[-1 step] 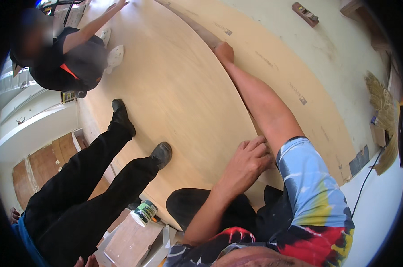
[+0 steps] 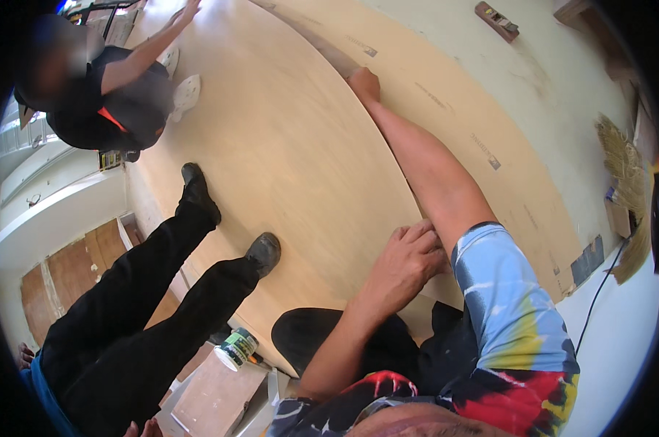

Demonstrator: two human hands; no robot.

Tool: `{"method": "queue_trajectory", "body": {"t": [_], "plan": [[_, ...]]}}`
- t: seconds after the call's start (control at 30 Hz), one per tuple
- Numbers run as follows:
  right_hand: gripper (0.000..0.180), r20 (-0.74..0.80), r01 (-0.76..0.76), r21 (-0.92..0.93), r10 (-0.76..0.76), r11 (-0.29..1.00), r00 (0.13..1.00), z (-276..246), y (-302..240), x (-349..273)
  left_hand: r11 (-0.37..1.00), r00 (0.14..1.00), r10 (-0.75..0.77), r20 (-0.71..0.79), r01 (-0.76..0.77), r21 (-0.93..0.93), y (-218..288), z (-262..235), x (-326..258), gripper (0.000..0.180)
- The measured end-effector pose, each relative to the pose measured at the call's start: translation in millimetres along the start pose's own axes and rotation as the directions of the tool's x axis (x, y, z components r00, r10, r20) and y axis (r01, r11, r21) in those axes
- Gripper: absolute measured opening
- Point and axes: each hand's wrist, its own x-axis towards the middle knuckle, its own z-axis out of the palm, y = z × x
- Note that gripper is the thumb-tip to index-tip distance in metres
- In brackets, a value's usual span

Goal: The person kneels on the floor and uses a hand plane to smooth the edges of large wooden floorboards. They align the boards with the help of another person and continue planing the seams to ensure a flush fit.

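Observation:
A large plywood sheet [image 2: 308, 175] with a pale, smooth face lies in front of me, on top of another sheet [image 2: 460, 124] with dark printed marks. My right arm reaches along its right edge. There my right hand [image 2: 364, 86] is closed around the edge, its fingertips hidden. Nearer to me, my left hand [image 2: 409, 262] is bent with curled fingers at the same edge, beside my right upper arm. What lies under those fingertips is hidden.
A person in black trousers [image 2: 147, 262] stands on the sheet with dark shoes. Another person [image 2: 118, 95] crouches at the far left, hands over the sheet. A hand plane [image 2: 497, 22] lies far right, a straw broom [image 2: 624, 167] at the right. A tub [image 2: 236, 348] stands near left.
The crouching person's arms have shifted a little, and a second forearm now shows beside the first. My hands stay where they were.

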Motion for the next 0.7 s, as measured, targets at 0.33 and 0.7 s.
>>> {"method": "queue_trajectory", "body": {"t": [0.33, 0.7], "plan": [[0.056, 0.583, -0.238, 0.346, -0.009, 0.908, 0.813, -132, 34, -65, 0.999, 0.987, 0.010, 0.162, -0.018, 0.048, -29, 34, 66, 0.008], [0.039, 0.118, 0.250, -0.166, -0.233, 0.954, 0.965, -143, 113, -114, 0.968, 0.951, 0.106, -0.292, -0.032, 0.247, -166, 90, 50, 0.029]]}}
